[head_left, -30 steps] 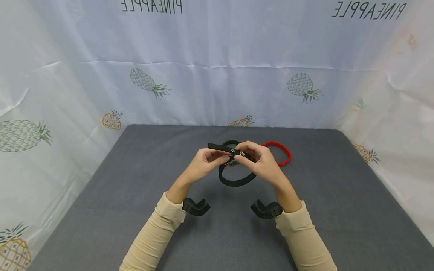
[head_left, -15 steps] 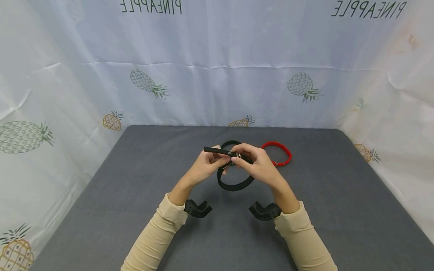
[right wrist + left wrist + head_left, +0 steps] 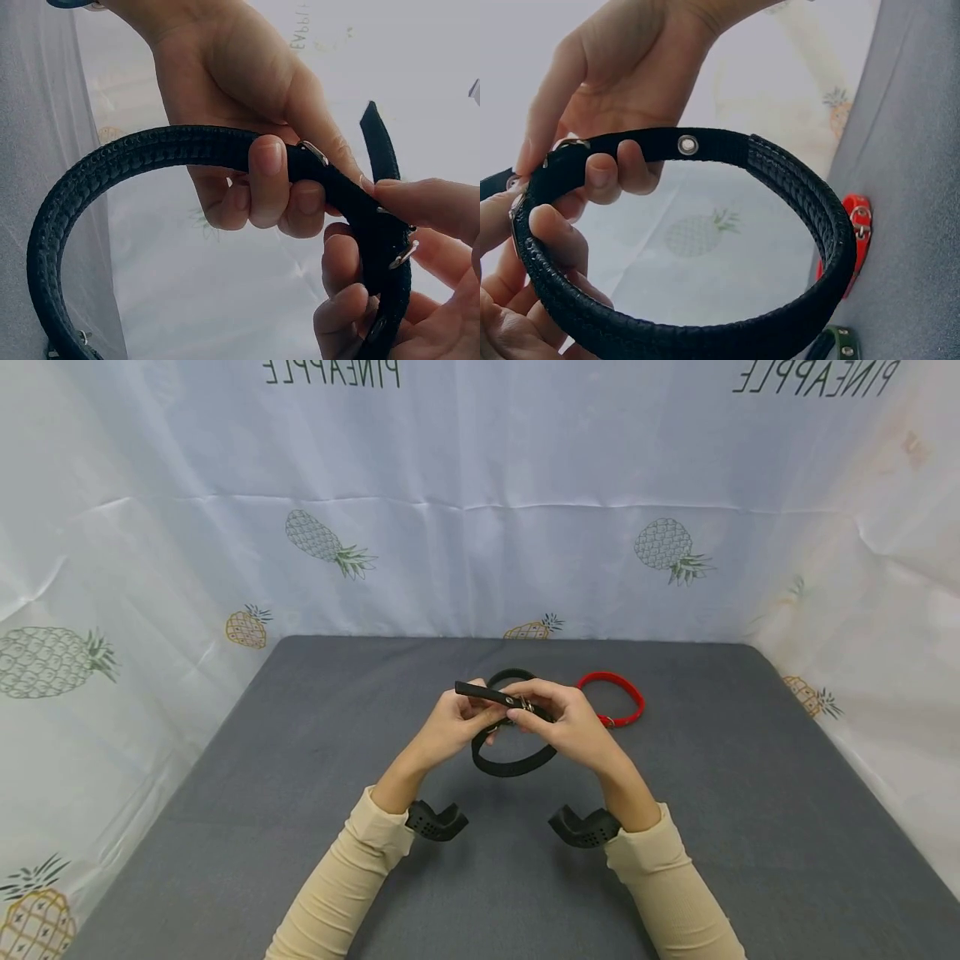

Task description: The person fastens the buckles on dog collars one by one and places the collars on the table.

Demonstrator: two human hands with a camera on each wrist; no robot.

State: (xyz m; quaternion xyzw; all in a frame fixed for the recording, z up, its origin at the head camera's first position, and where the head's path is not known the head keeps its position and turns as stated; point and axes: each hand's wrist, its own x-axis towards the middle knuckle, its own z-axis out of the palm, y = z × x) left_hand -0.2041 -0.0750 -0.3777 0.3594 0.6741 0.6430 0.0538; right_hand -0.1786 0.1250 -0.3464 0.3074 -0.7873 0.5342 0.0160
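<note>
A black buckle collar [image 3: 513,768] is held up between both hands above the table, its padded loop hanging toward the wearer. The left hand [image 3: 452,720] pinches the strap on the left, close to the right fingers. Thumb and fingers of the right hand [image 3: 566,718] grip it around the metal buckle [image 3: 403,255]. The loose strap end [image 3: 480,692] sticks out past the buckle to the upper left. A metal eyelet [image 3: 688,145] shows in the band in the left wrist view. Fingers partly cover the buckle.
A red collar [image 3: 637,697] with a buckle lies on the grey table [image 3: 300,777], right of the hands. Behind them lies another dark collar [image 3: 512,674], which looks green in the left wrist view. A white pineapple-print curtain [image 3: 480,568] surrounds the table.
The collar's loop has shifted a little to the left. The right hand has moved slightly left with the buckle, and more of the red collar shows. Both hands keep their hold.
</note>
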